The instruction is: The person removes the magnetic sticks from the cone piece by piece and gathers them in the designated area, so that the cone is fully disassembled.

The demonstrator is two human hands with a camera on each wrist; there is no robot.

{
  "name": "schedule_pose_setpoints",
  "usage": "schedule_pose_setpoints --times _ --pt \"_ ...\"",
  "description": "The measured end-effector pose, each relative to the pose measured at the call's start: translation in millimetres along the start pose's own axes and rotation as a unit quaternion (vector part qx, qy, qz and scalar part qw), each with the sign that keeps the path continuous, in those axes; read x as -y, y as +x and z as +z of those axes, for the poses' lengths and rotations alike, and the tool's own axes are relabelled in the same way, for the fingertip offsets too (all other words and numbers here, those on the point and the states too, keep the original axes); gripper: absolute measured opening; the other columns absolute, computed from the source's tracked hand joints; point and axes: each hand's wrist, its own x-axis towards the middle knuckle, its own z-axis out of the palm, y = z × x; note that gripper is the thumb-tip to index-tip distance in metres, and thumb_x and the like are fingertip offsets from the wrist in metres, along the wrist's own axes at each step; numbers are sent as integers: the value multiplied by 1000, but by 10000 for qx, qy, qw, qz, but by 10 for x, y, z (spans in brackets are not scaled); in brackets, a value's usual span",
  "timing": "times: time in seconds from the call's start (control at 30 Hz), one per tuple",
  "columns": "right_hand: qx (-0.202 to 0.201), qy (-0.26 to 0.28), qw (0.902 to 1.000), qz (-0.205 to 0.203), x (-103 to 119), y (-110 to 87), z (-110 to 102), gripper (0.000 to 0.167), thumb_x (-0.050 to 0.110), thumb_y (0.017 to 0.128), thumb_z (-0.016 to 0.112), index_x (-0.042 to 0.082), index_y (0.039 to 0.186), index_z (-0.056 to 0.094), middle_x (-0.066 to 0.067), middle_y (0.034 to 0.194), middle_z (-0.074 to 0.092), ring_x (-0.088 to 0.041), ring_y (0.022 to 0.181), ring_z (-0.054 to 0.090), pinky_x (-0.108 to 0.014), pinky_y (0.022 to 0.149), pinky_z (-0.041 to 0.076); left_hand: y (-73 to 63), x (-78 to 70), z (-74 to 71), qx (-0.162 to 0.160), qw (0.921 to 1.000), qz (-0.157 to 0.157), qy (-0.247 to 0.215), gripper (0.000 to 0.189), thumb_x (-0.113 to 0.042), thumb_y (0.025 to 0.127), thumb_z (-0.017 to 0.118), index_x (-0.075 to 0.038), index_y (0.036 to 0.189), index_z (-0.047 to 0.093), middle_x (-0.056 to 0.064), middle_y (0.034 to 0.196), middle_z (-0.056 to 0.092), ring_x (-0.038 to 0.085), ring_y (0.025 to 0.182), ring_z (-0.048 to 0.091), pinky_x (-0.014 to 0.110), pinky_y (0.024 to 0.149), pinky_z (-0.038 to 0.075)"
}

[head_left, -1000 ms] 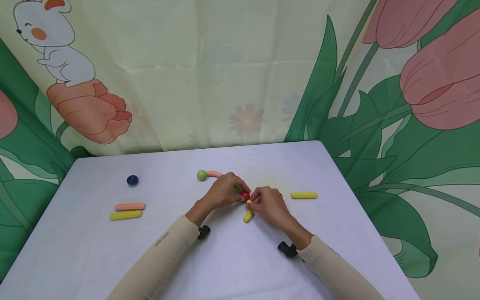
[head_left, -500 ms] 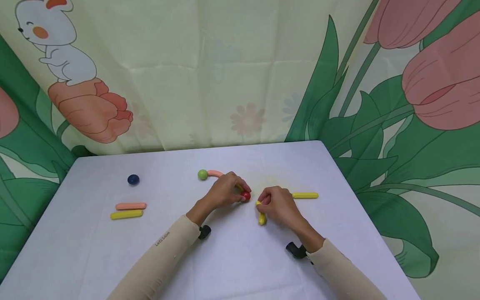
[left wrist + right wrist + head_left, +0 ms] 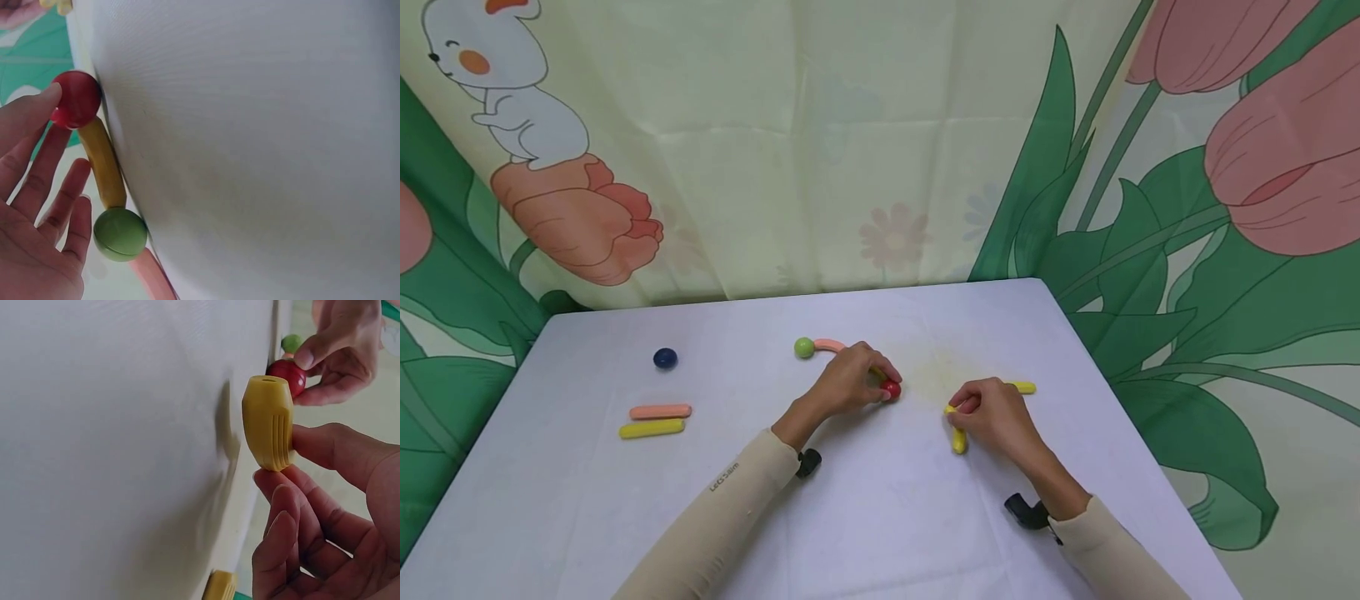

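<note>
My left hand (image 3: 850,381) pinches a red ball (image 3: 892,390) between thumb and fingertips. In the left wrist view a yellow stick (image 3: 105,165) runs from that ball to a green ball (image 3: 120,234), and a pink stick (image 3: 153,275) continues beyond. The head view shows another green ball (image 3: 804,347) at the pink piece's far end; my hand hides the chain's middle. Right of the red ball and apart from it, my right hand (image 3: 996,417) pinches a curved yellow stick (image 3: 269,425), with a small hole in its end and grooves along its side.
A straight yellow stick (image 3: 1024,387) lies behind my right hand, partly covered. On the left side of the white table (image 3: 820,533) rest a dark blue ball (image 3: 666,358), a straight pink stick (image 3: 660,412) and another yellow stick (image 3: 652,428). A printed curtain hangs behind.
My right hand has moved right with the curved yellow stick, away from the red ball where it was a second ago. My left hand has stayed in place, holding the red ball.
</note>
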Motion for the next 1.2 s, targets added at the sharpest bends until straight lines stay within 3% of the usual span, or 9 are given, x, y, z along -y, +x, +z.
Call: schedule_pose_setpoints --times 0.3,0.57,0.8,1.0,1.2 --pt "58 27 10000 45 -119 10 18 11 15 85 89 12 91 80 -1 76 71 -16 74 63 -30 67 51 0 7 3 -3 10000 -24 -68 25 -8 83 91 -21 104 85 -7 102 77 20 111 63 36 92 53" --pt "36 -27 9998 -174 -155 47 -5 13 18 84 91 14 92 81 2 78 73 -14 76 65 -29 69 51 -38 -8 14 -30 9999 -58 -108 25 -8 84 89 -20 105 85 -4 104 76 21 112 63 37 95 52" --pt "3 189 9986 -498 -40 166 -24 20 20 87 89 15 105 82 1 87 74 -17 81 64 -28 71 53 -92 -14 38 -431 9987 -136 -232 25 -10 81 92 -18 104 85 -4 103 81 26 106 64 36 89 51" --pt "30 234 9944 -1032 88 334 -1 21 21 88 89 17 107 83 3 91 76 -18 84 63 -29 72 53 -152 -26 82 -865 9940 -522 -419 15 -14 84 90 -17 97 83 -3 96 82 23 98 70 36 87 53" --pt "224 395 9853 -1644 236 563 51 20 19 88 88 15 107 83 4 92 79 -17 85 66 -32 77 54 -196 -40 137 -1090 9876 -931 -646 14 -17 84 91 -15 95 82 -2 88 81 15 82 69 29 75 52"
